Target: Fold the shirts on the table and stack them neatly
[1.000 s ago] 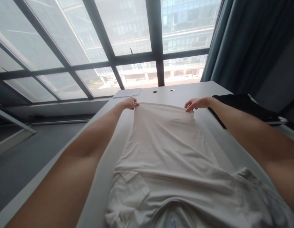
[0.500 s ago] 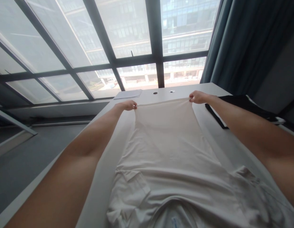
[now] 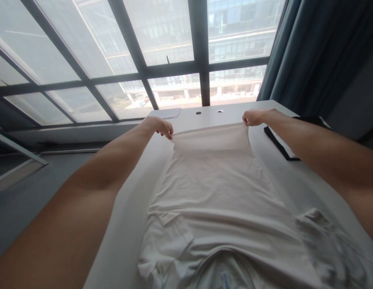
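A white T-shirt (image 3: 216, 176) lies spread on the white table (image 3: 126, 224), its neckline nearest me and its hem at the far end. My left hand (image 3: 162, 127) pinches the far left corner of the hem. At the far right corner, my right hand (image 3: 253, 117) grips the same hem between thumb and fingers. The hem is stretched straight between both hands. Wrinkles cross the shirt near the sleeves, and the left sleeve is folded over. The right sleeve lies bunched toward the lower right.
Papers (image 3: 165, 113) lie at the table's far left corner, near two round cable holes (image 3: 198, 113). A black item with a white part (image 3: 278, 142) is partly hidden behind my right forearm. Beyond stand large windows (image 3: 171, 32) and a dark curtain (image 3: 282, 60).
The hem has come down closer to the table and the shirt lies flatter. My left hand has tilted downward, its wrist higher than its fingers. The view has shifted slightly.
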`<action>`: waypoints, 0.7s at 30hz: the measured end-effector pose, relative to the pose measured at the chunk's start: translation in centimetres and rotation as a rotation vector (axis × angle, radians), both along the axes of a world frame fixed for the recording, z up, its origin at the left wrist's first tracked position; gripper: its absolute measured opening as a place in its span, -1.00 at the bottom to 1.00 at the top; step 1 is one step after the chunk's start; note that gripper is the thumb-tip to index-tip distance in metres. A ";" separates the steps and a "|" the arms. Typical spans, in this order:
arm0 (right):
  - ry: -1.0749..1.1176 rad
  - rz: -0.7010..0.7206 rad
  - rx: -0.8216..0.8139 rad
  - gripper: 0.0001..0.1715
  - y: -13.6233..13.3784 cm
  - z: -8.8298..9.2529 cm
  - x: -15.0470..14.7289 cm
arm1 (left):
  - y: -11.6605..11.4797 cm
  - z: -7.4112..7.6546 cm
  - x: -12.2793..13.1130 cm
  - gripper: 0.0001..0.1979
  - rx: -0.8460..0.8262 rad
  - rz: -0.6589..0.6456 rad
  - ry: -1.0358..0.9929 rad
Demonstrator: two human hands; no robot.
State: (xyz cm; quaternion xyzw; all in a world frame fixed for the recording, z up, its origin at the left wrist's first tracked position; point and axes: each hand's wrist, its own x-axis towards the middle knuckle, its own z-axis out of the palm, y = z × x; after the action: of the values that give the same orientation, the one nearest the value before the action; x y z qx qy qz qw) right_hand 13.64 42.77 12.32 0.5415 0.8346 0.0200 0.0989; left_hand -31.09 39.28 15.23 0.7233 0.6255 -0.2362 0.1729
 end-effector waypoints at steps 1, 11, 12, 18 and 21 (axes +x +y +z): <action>-0.005 0.002 0.006 -0.51 -0.1 -0.1 -0.1 | 0.1 -0.2 0.2 -0.62 -0.001 0.009 0.017; -0.056 0.028 0.044 -0.84 -0.8 -1.2 -0.2 | -0.7 -1.7 0.1 -0.87 0.071 -0.114 -0.006; -0.048 0.039 0.044 -0.84 -0.8 -1.4 -0.1 | -0.8 -1.8 -0.1 -0.86 0.093 -0.126 -0.023; 0.016 0.066 0.001 -0.85 -1.0 -2.1 0.1 | -1.4 -2.1 -1.3 -0.82 0.221 -0.150 -0.116; 0.087 -0.005 -0.017 -0.86 -1.0 -1.7 -0.2 | -1.3 -2.3 -1.8 -0.83 0.327 -0.064 -0.180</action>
State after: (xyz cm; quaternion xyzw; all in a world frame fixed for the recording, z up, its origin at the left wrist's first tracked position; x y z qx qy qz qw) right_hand 13.41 41.79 10.67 0.5430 0.8370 -0.0108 0.0672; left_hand -32.90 37.93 12.96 0.7796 0.6141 -0.0710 0.1005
